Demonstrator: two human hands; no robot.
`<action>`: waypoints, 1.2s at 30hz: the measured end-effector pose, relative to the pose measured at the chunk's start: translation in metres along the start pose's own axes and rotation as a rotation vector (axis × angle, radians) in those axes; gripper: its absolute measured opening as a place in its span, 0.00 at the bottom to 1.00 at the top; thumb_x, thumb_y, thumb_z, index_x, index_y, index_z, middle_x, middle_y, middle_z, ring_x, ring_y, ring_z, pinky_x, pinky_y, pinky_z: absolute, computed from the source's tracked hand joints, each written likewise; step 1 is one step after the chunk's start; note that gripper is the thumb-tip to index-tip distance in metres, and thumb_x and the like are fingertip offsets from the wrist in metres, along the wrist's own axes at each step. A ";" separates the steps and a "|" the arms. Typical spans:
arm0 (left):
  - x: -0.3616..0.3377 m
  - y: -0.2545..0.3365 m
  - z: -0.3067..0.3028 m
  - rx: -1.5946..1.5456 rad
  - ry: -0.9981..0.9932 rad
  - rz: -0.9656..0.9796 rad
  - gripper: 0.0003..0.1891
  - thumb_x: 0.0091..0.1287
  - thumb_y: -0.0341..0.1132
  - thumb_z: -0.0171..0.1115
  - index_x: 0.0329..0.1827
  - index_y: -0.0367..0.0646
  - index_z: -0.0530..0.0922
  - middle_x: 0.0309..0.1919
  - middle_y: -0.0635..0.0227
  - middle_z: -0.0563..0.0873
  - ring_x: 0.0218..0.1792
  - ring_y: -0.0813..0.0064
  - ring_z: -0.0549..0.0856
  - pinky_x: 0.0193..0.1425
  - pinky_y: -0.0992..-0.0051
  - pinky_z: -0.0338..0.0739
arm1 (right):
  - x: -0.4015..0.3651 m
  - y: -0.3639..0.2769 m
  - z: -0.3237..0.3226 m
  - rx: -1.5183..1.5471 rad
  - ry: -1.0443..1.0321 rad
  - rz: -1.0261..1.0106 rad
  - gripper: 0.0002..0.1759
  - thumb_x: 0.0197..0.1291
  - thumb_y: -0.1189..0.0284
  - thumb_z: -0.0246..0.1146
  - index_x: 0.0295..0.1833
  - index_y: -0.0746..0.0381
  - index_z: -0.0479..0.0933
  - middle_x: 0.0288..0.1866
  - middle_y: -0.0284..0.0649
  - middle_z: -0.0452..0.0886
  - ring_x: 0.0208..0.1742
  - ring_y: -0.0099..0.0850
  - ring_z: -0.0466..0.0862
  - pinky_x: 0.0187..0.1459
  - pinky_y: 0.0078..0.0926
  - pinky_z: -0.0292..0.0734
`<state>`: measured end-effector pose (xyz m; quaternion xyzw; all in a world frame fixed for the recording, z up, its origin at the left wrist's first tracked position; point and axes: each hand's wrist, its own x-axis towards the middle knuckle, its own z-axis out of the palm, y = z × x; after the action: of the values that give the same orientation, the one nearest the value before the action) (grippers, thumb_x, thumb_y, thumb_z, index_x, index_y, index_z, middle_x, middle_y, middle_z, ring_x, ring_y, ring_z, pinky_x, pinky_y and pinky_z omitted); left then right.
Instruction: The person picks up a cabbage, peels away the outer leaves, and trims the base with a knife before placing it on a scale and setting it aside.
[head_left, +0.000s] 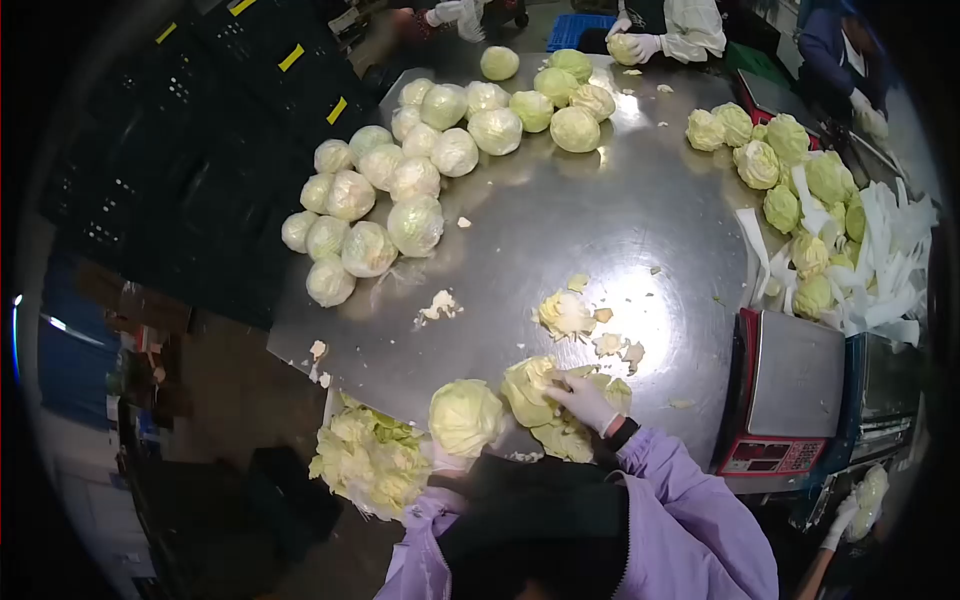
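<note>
Cabbage [527, 390] sits near the close edge of the broad metal table [600, 230], with loose leaves just to its right. Dark crates [190, 180] are stacked beyond the table's left side. Wrapped cabbages [415, 225] crowd the far left part of the tabletop, some touching. White strips [890, 250] lie at the right, against a heap of unwrapped cabbages [755, 163]; a red scale [790, 390] stands nearer the person. A pile of leaves [370, 455] fills the near left corner.

Another cabbage [467, 418] rests just left of the first. The gloved right hand [583, 398] is partly curled, fingertips against the first cabbage's right side — whether it grips a leaf, I cannot tell. The gloved left hand [449, 461] is mostly hidden below the other cabbage — its opening and hold cannot be told. Pale scraps [437, 306] dot the metal.
</note>
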<state>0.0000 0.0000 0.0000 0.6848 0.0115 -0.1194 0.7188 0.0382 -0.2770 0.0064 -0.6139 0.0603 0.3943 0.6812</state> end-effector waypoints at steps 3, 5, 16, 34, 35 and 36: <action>0.016 0.040 0.046 -0.006 0.067 0.079 0.27 0.69 0.45 0.56 0.67 0.42 0.66 0.62 0.57 0.75 0.62 0.65 0.75 0.70 0.62 0.68 | -0.038 -0.050 0.009 -0.480 0.097 -0.117 0.46 0.59 0.64 0.68 0.76 0.63 0.51 0.69 0.49 0.69 0.66 0.34 0.74 0.59 0.27 0.74; 0.014 0.065 0.056 0.024 0.084 0.116 0.24 0.71 0.43 0.54 0.66 0.40 0.67 0.60 0.57 0.77 0.60 0.63 0.77 0.66 0.61 0.73 | -0.052 -0.068 0.036 -0.117 0.098 -0.413 0.43 0.60 0.66 0.68 0.75 0.65 0.53 0.60 0.45 0.79 0.51 0.36 0.83 0.53 0.28 0.78; 0.030 0.169 0.144 0.000 -0.361 -0.109 0.28 0.73 0.39 0.53 0.74 0.42 0.60 0.71 0.59 0.66 0.72 0.62 0.64 0.72 0.66 0.61 | -0.086 -0.093 -0.087 1.186 0.516 -0.735 0.32 0.72 0.47 0.43 0.67 0.60 0.66 0.53 0.40 0.79 0.33 0.24 0.80 0.19 0.18 0.72; 0.043 0.015 0.162 1.398 -0.858 0.354 0.35 0.61 0.55 0.57 0.73 0.58 0.64 0.77 0.54 0.54 0.75 0.41 0.48 0.74 0.40 0.42 | -0.219 -0.079 -0.379 1.075 1.196 -1.011 0.26 0.62 0.45 0.59 0.37 0.60 0.77 0.24 0.32 0.76 0.19 0.21 0.70 0.17 0.23 0.63; 0.043 0.028 0.163 1.435 -0.840 0.390 0.37 0.55 0.57 0.63 0.69 0.54 0.69 0.73 0.53 0.60 0.74 0.42 0.52 0.74 0.45 0.47 | -0.206 -0.094 -0.358 0.955 1.242 -0.959 0.25 0.63 0.48 0.60 0.41 0.62 0.77 0.28 0.33 0.80 0.20 0.21 0.70 0.18 0.22 0.63; 0.040 0.041 0.163 1.475 -0.809 0.408 0.39 0.50 0.58 0.70 0.65 0.51 0.74 0.70 0.52 0.66 0.73 0.43 0.56 0.74 0.50 0.52 | -0.193 -0.098 -0.337 0.800 1.118 -0.924 0.26 0.63 0.53 0.62 0.54 0.65 0.73 0.38 0.36 0.83 0.22 0.20 0.71 0.19 0.19 0.65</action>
<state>0.0225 -0.1662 0.0436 0.8699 -0.4486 -0.1995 0.0471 0.1024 -0.6575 0.1125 -0.3937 0.2672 -0.3400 0.8112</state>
